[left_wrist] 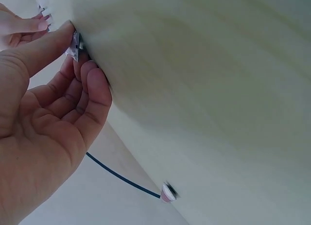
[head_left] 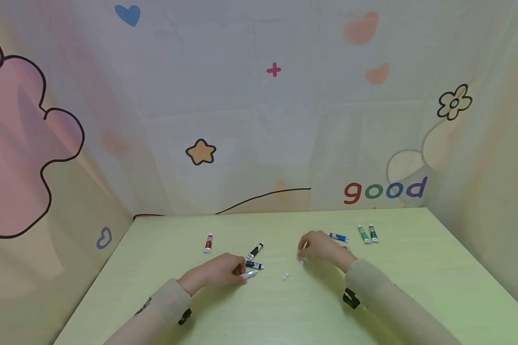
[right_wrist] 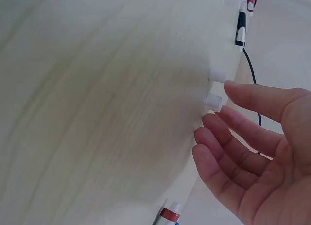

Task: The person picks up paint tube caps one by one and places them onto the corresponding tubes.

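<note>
My left hand (head_left: 224, 270) pinches a small silvery-white paint tube (head_left: 249, 274) between thumb and fingers, low over the table. In the left wrist view only the flat end of this tube shows at the fingertips. Beside it lie a dark blue paint tube (head_left: 254, 265) and a black paint tube (head_left: 255, 251). My right hand (head_left: 321, 247) is lowered to the table with its fingers loosely bent. Its thumb and index fingertip are spread apart, right at two small white caps (right_wrist: 213, 101). More white caps (head_left: 285, 276) lie between the hands.
A red paint tube (head_left: 208, 243) lies at the back left of the table (head_left: 414, 287). Beyond my right hand are a blue tube (head_left: 338, 237), a light green tube (head_left: 364, 234) and a dark green tube (head_left: 373, 233). A printed curtain (head_left: 250, 120) hangs behind the table.
</note>
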The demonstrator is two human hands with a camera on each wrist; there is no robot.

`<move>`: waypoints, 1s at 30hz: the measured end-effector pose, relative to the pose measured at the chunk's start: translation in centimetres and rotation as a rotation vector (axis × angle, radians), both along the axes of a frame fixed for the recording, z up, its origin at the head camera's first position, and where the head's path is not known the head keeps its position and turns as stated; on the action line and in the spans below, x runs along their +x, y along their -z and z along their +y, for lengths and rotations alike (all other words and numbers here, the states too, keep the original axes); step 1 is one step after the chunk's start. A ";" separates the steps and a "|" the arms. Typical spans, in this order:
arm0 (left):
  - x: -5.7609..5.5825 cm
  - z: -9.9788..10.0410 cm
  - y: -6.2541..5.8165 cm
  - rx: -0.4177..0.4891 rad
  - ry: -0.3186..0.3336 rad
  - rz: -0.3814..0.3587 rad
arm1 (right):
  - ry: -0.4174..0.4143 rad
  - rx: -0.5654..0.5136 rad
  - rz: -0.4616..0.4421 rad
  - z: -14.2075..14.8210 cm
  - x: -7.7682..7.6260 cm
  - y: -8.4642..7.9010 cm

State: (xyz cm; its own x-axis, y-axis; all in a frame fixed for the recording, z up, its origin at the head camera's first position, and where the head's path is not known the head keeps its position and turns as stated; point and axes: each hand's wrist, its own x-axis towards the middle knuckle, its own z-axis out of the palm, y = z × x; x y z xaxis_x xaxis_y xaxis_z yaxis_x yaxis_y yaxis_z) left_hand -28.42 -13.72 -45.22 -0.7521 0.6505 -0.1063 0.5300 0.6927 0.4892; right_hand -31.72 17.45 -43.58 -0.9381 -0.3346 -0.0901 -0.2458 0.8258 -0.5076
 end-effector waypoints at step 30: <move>0.3 0.1 -0.2 0.079 0.008 0.035 | 0.015 0.065 0.055 -1.1 0.9 0.3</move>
